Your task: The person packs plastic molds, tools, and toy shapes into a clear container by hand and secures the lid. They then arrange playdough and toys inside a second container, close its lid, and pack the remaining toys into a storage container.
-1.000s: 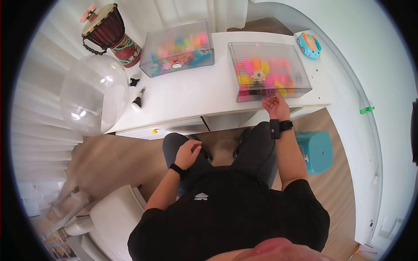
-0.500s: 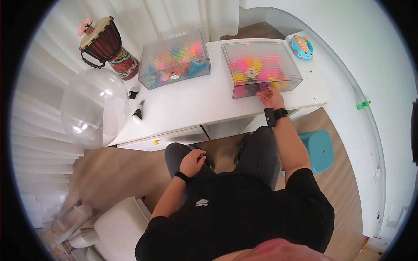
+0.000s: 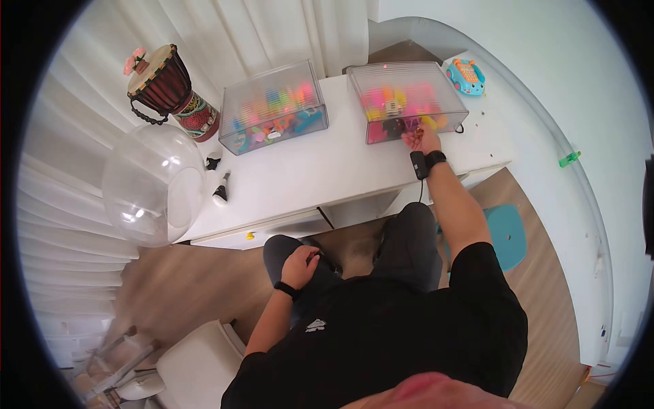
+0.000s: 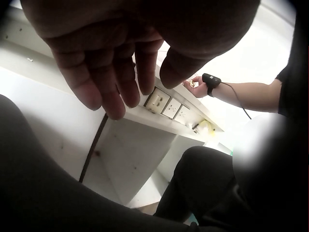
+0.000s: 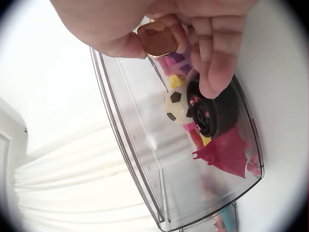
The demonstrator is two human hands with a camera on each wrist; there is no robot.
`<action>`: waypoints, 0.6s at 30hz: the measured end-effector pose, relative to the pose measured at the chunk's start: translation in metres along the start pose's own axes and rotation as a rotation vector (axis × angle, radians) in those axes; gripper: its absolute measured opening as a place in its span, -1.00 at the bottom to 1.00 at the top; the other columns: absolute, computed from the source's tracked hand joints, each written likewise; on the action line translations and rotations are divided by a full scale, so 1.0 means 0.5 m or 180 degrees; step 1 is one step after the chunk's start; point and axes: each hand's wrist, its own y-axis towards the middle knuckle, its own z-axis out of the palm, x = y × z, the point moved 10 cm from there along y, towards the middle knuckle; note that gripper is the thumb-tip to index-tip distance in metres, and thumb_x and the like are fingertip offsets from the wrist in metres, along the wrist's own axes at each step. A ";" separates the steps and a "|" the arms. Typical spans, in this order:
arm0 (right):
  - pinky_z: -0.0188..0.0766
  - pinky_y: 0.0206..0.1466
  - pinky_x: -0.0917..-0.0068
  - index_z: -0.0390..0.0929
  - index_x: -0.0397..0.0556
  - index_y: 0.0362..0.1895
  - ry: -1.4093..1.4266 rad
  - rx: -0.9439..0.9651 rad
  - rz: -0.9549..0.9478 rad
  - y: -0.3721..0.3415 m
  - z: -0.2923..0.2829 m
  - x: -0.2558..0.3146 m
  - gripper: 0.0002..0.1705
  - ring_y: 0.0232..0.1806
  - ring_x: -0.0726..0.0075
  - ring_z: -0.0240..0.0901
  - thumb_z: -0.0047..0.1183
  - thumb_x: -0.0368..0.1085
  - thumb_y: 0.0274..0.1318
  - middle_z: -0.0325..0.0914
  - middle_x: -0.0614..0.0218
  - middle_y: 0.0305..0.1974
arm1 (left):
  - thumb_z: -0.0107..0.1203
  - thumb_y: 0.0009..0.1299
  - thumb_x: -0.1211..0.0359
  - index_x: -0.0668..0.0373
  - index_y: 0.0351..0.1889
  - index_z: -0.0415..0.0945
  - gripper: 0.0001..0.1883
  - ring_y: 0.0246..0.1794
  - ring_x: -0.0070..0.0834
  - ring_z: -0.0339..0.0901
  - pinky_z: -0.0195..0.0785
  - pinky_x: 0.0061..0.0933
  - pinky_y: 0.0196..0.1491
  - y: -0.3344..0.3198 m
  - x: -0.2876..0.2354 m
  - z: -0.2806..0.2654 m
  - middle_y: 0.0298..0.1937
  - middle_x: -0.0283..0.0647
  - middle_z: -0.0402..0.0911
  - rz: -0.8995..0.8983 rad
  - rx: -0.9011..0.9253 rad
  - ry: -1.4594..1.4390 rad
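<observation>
My right hand (image 3: 424,138) is at the front of the right-hand clear box (image 3: 415,85), pinching a small gold squarish piece (image 5: 158,39) between thumb and finger. Through the box wall I see a small football (image 5: 177,105), a black wheel (image 5: 212,108) and a magenta bat-wing shape (image 5: 224,155). Pink and yellow pieces crowd behind them. My left hand (image 3: 300,266) lies over the left thigh, holding nothing. In the left wrist view its fingers (image 4: 126,79) hang relaxed.
A second clear box (image 3: 272,102) of coloured toys stands to the left. Beyond it are a drum (image 3: 174,92) and a large transparent globe (image 3: 153,184). A toy telephone (image 3: 466,76) sits at the back right. Below the table stand a teal stool (image 3: 507,235) and an open drawer front (image 3: 266,228).
The right-hand box has slid back, away from the table's front edge, with my right hand following at its front. My left hand stays over the thigh. The head view has shifted.
</observation>
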 end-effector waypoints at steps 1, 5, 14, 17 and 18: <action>0.78 -0.20 0.03 0.42 -0.11 -0.36 0.0007 -0.0006 0.0006 0.007 0.002 0.002 -0.72 -0.29 -0.12 0.74 0.06 -0.17 0.32 0.58 0.04 -0.40 | 0.26 0.42 0.35 0.16 -0.02 0.68 -0.79 -0.13 -0.18 0.71 0.58 -0.22 -0.04 -0.001 0.003 -0.001 -0.12 -0.12 0.71 -0.0011 -0.0026 -0.0005; 0.78 -0.21 0.05 0.41 -0.10 -0.35 0.0019 -0.0018 -0.0033 0.046 0.001 0.015 -0.71 -0.30 -0.11 0.74 0.07 -0.15 0.31 0.58 0.05 -0.39 | 0.26 0.42 0.35 0.17 -0.03 0.68 -0.80 -0.14 -0.15 0.70 0.57 -0.20 -0.05 -0.003 0.011 -0.001 -0.13 -0.12 0.71 -0.0029 -0.0075 -0.0023; 0.77 -0.21 0.07 0.41 -0.08 -0.36 -0.0139 -0.0045 -0.0093 0.100 0.009 0.038 -0.68 -0.28 -0.11 0.75 0.04 -0.11 0.35 0.60 0.01 -0.36 | 0.25 0.43 0.35 0.16 -0.03 0.68 -0.79 -0.13 -0.15 0.70 0.58 -0.19 -0.04 -0.007 0.004 -0.002 -0.12 -0.11 0.71 -0.0031 -0.0132 0.0077; 0.78 -0.24 0.09 0.40 -0.10 -0.30 -0.0199 -0.0074 -0.0104 0.104 0.018 0.037 -0.65 -0.29 -0.09 0.75 0.00 -0.06 0.36 0.58 0.03 -0.37 | 0.25 0.43 0.35 0.17 -0.02 0.68 -0.79 -0.12 -0.15 0.70 0.58 -0.20 -0.04 -0.006 0.001 -0.002 -0.12 -0.11 0.71 -0.0060 -0.0109 0.0067; 0.78 -0.24 0.09 0.39 -0.10 -0.28 -0.0218 -0.0101 -0.0107 0.106 0.019 0.037 -0.65 -0.29 -0.08 0.74 -0.01 -0.06 0.37 0.58 0.03 -0.36 | 0.25 0.43 0.35 0.17 -0.02 0.68 -0.79 -0.12 -0.15 0.70 0.58 -0.20 -0.04 -0.006 0.000 -0.004 -0.12 -0.11 0.71 -0.0072 -0.0123 0.0067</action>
